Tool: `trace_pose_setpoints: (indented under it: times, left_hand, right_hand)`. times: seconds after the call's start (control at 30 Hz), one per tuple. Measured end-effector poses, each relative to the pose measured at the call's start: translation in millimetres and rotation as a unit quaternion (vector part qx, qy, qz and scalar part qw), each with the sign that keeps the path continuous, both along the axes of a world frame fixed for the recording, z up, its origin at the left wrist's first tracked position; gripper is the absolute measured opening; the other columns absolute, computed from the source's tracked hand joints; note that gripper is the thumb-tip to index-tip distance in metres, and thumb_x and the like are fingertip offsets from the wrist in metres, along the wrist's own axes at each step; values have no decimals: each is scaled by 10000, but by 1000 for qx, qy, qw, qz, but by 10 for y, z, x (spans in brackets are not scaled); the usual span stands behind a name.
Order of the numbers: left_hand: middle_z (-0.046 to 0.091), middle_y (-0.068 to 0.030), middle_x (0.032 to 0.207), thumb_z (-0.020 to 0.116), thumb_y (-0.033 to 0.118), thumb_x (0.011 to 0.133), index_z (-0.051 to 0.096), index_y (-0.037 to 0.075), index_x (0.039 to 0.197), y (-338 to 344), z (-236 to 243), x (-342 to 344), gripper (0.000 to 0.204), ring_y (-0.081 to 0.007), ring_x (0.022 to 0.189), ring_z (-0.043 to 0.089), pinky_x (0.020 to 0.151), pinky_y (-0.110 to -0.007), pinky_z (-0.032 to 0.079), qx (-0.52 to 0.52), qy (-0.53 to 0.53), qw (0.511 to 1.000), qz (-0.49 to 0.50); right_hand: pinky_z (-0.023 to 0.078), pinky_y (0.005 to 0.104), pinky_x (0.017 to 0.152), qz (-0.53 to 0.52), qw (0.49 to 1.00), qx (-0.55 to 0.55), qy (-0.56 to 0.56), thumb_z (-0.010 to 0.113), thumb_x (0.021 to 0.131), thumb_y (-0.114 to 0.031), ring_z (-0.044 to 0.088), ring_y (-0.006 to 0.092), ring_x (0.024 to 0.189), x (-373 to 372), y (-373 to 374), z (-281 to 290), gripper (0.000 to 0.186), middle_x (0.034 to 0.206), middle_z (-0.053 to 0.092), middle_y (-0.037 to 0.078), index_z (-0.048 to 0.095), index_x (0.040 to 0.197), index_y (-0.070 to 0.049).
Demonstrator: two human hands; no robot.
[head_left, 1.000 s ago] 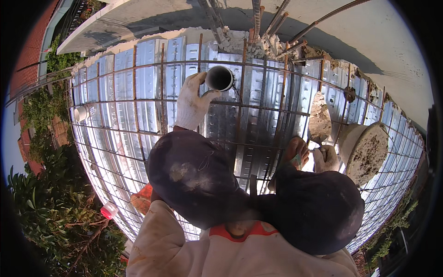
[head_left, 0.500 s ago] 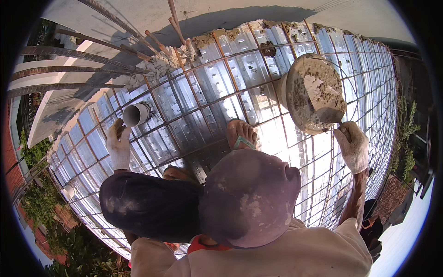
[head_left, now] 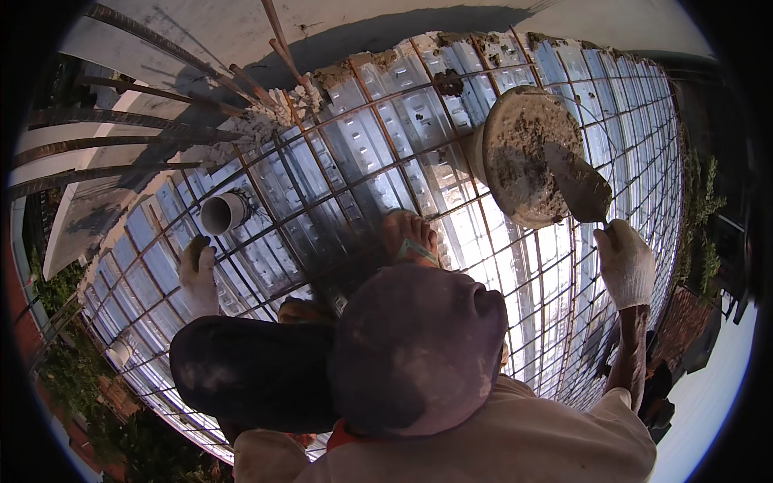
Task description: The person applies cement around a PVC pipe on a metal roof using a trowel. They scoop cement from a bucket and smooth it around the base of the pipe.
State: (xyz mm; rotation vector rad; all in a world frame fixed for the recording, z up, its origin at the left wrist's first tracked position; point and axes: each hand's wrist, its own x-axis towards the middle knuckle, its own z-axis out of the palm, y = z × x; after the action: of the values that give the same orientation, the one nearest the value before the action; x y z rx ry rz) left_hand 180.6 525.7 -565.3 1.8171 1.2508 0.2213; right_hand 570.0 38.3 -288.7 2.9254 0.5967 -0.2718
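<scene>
My left hand (head_left: 196, 275), in a white glove, is a little below and left of a short pale plastic pipe (head_left: 221, 213) standing in the steel mesh. Its fingers are apart and hold nothing. My right hand (head_left: 624, 266), also gloved, grips the handle of a trowel (head_left: 581, 185). The mortar-coated blade sticks out over the right rim of a bucket of wet grey mortar (head_left: 517, 143). My sandalled foot (head_left: 409, 237) is between the pipe and the bucket, with my dark-clad knee (head_left: 241, 370) below my left hand.
Rebar mesh (head_left: 354, 193) covers corrugated metal decking (head_left: 378, 137). Bent steel bars (head_left: 145, 113) stick out of broken concrete (head_left: 282, 113) at the upper left, beside a pale wall (head_left: 403, 16). A second short pipe (head_left: 119, 352) is at the left. Greenery (head_left: 700, 209) lies beyond the edges.
The view has swung right. My left hand, earlier at the pipe, has dropped slightly away from it. My right hand's trowel has moved from within the bucket to partly over its rim.
</scene>
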Motion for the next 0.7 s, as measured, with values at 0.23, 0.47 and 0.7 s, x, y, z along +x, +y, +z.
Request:
trace_pose_setpoints:
  times: [0.23, 0.47, 0.7]
  left_hand:
    - [735, -204, 1282, 661, 236, 1070, 664, -28, 1370, 80, -284, 155, 400, -331, 1176, 708, 1054, -409, 529, 162, 38, 985, 40]
    - [631, -206, 1440, 790, 321, 956, 633, -5, 1410, 331, -725, -106, 581, -412, 1330, 598, 1089, -536, 485, 320, 138, 937, 26]
    - [654, -161, 1426, 764, 377, 959, 658, 32, 1390, 275, -704, -76, 562, -393, 1277, 632, 1084, -516, 482, 269, 120, 954, 62]
  right_hand:
    - [517, 406, 680, -81, 996, 30, 32, 726, 1040, -294, 598, 211, 672, 151, -611, -537, 288, 778, 668, 120, 665, 1023, -12]
    - [538, 442, 727, -83, 982, 68, 158, 690, 1049, -391, 665, 284, 721, 260, -969, -1359, 381, 794, 675, 127, 678, 1064, -11]
    - [527, 426, 708, -203, 950, 73, 227, 694, 1047, -374, 650, 266, 709, 276, -492, -1661, 359, 787, 670, 109, 676, 1057, -15]
